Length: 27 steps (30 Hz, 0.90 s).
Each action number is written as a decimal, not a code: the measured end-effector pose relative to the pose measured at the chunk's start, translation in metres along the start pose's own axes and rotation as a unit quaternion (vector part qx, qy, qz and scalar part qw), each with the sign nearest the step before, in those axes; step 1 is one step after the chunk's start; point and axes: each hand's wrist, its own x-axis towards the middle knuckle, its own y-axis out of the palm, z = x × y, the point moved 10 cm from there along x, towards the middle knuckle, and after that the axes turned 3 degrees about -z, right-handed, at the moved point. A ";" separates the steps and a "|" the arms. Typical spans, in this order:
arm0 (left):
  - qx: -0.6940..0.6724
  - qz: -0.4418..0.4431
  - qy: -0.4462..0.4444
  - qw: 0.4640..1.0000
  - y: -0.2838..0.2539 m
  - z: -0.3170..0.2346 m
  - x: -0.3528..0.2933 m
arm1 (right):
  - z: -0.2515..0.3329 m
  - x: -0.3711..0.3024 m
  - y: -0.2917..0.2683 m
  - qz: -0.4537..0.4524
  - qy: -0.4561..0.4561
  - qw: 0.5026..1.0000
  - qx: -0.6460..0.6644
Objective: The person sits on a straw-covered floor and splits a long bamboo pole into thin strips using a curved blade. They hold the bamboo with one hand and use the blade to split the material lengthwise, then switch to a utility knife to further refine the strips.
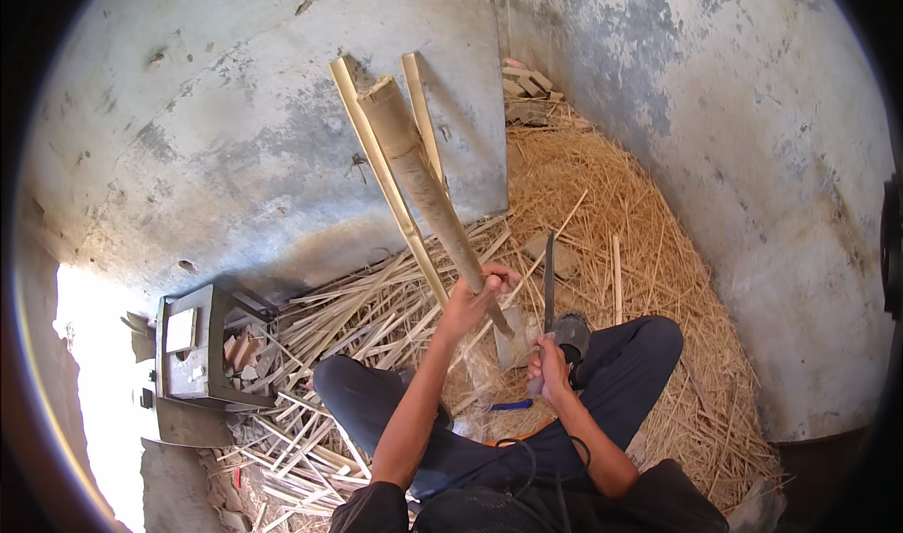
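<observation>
A thick bamboo pole (419,174) stands tilted in front of me, its upper end toward the wall and its lower end near the floor between my feet. My left hand (470,305) is wrapped round its lower part. In my right hand (550,365) is the handle of a long knife (549,284). Its narrow dark blade points up and away from me, apart from the pole. Two split bamboo lengths (376,161) lean on the wall beside the pole. A pale flat block (509,345) lies by the pole's foot.
Bamboo strips (367,321) lie heaped at the left, and straw-like shavings (691,382) cover the right. A small blue tool (511,405) lies before my lap. An open wooden cabinet (209,345) stands left, with bricks (529,86) in the far corner. Walls (743,157) close in both sides.
</observation>
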 end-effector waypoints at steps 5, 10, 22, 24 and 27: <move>-0.007 -0.038 0.032 0.999 -0.005 0.002 0.004 | -0.002 0.001 -0.004 -0.016 0.003 1.000 -0.005; -0.006 -0.043 0.052 0.998 -0.017 0.001 0.010 | 0.001 0.001 -0.008 -0.009 -0.004 1.000 0.011; -0.126 -0.043 0.045 0.990 -0.035 0.008 0.003 | 0.006 -0.005 0.001 0.082 -0.004 0.996 -0.024; -0.083 -0.034 0.069 0.994 -0.032 0.001 0.008 | 0.008 -0.010 0.005 0.098 -0.001 0.995 -0.032; -0.038 -0.021 0.071 0.997 -0.020 -0.027 0.017 | 0.012 -0.014 0.012 0.099 -0.001 0.995 -0.018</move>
